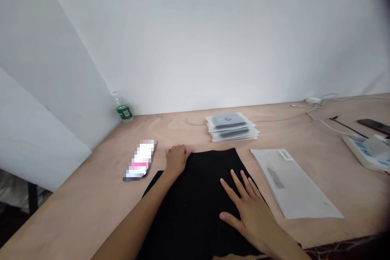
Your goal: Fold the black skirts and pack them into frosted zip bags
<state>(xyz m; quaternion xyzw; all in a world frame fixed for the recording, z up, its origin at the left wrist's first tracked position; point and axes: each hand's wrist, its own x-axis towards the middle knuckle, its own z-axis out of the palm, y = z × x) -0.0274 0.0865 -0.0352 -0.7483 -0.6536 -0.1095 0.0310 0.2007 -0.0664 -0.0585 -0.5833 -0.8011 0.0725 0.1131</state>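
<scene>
A piece of black cloth (201, 195), perhaps a garment, lies spread on the wooden table in front of me. My left hand (177, 157) is at its far left corner, fingers curled and closed on the edge, with the thumb side against the cloth. My right hand (250, 207) rests flat on the right part of the cloth, fingers spread, holding nothing. The near end of the cloth runs down to the table's front edge and is partly covered by my forearms.
A stack of flat packed bags (233, 126) sits beyond the cloth. To the right lie a translucent plastic bag (295, 187) and a power strip (365, 154) with cables and a dark phone (374, 126). At left are a lit phone (140, 160) and a bottle (124, 110) by the wall.
</scene>
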